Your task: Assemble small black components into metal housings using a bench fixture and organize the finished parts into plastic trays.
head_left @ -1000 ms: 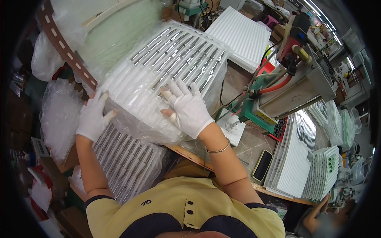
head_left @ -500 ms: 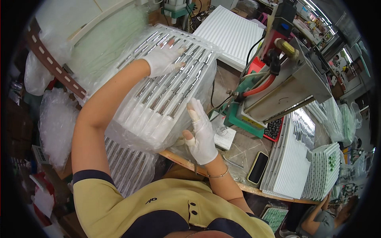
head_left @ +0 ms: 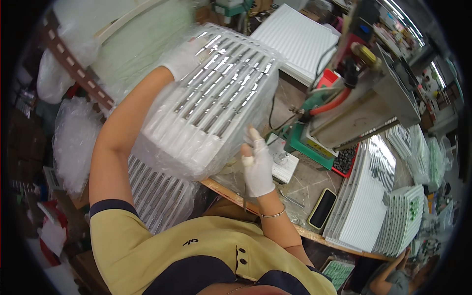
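A stack of white ribbed trays [head_left: 169,142] wrapped in clear plastic sits on the bench, its top tray holding several rows of shiny metal rods [head_left: 221,88]. My left hand [head_left: 183,60], in a white glove with bare fingertips, lies at the far left edge of that top tray. Its fingers reach over the rod ends and look slightly blurred. Beside the near right side of the wrapped stack is my right hand [head_left: 259,169], gloved the same way. Its thumb and fingers point up and apart, close to the plastic, holding nothing.
Right of the stack stands a bench machine [head_left: 364,108] with a green base and red hose. A red bin of dark small parts [head_left: 345,160], a phone [head_left: 322,209], a white block [head_left: 285,167] and more ribbed trays [head_left: 361,211] surround it. Another person [head_left: 393,280] is at lower right.
My left hand has slid left off the middle of the rods to the tray's far left edge. My right hand stays beside the stack, with its fingers shifted slightly. The view has moved a little.
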`<action>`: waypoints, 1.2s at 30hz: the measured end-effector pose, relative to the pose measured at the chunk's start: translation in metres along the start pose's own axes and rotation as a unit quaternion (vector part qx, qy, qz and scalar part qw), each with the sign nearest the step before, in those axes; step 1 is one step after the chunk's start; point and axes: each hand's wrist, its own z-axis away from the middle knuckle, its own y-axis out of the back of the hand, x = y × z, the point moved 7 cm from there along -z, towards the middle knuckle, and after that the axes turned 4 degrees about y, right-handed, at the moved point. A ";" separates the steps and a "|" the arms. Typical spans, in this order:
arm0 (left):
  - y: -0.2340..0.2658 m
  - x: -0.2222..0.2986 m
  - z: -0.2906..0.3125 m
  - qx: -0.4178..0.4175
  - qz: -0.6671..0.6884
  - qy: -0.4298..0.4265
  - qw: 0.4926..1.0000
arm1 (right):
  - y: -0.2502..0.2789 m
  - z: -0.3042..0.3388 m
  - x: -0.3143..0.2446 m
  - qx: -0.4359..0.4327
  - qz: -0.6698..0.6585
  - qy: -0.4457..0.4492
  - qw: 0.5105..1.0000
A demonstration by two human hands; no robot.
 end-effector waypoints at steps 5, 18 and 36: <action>0.020 -0.122 0.023 -0.019 -0.045 0.271 0.961 | -0.004 -0.015 0.034 -0.019 0.014 -0.053 0.998; 0.028 -0.145 0.036 -0.088 0.012 0.229 0.969 | -0.004 -0.051 0.049 0.046 -0.438 -0.162 0.883; 0.001 -0.196 0.039 -0.149 0.191 0.249 0.938 | -0.018 -0.101 0.032 0.016 -0.388 -0.193 0.901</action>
